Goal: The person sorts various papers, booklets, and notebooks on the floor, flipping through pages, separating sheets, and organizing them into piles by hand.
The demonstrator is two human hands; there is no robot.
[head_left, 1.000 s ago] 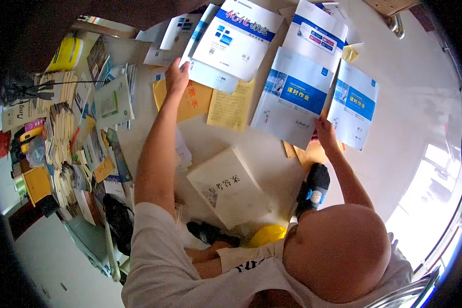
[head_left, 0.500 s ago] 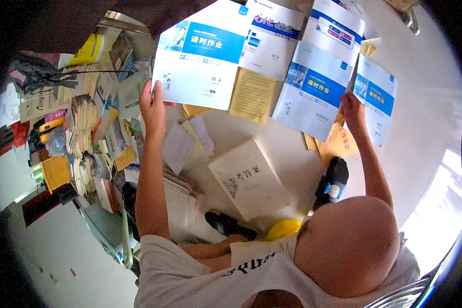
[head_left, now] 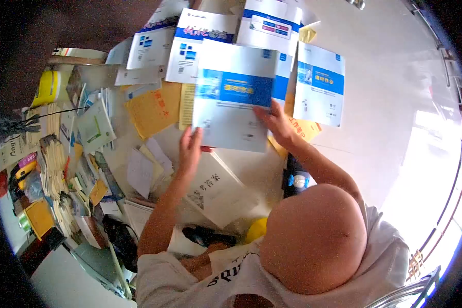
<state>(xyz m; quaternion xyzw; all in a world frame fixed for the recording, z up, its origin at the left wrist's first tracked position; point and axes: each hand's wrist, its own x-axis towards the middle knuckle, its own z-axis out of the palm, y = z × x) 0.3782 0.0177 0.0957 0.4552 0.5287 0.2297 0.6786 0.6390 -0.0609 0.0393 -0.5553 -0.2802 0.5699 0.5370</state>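
Observation:
A white and blue workbook (head_left: 231, 115) with yellow lettering is held between my two hands, slightly blurred. My left hand (head_left: 190, 149) grips its lower left corner, thumb at the edge and fingertips showing underneath. At its lower right side, my right hand (head_left: 277, 123) is closed on the edge, fingers over the cover. Behind it, mostly hidden, shows the right edge of another blue-banded workbook (head_left: 281, 84). A similar workbook (head_left: 321, 87) lies to the right. Up and to the left is a white book with a purple title (head_left: 202, 33).
Brown envelopes (head_left: 151, 112) and a pale book with black characters (head_left: 223, 190) lie on the floor around my hands. Stacked papers and books (head_left: 53, 164) crowd the left side. My dark shoes (head_left: 208, 236) are below, near something yellow (head_left: 256, 230).
The view has shifted to the right. My left hand has brought its workbook rightward over the second one, and both hands now hold it close together.

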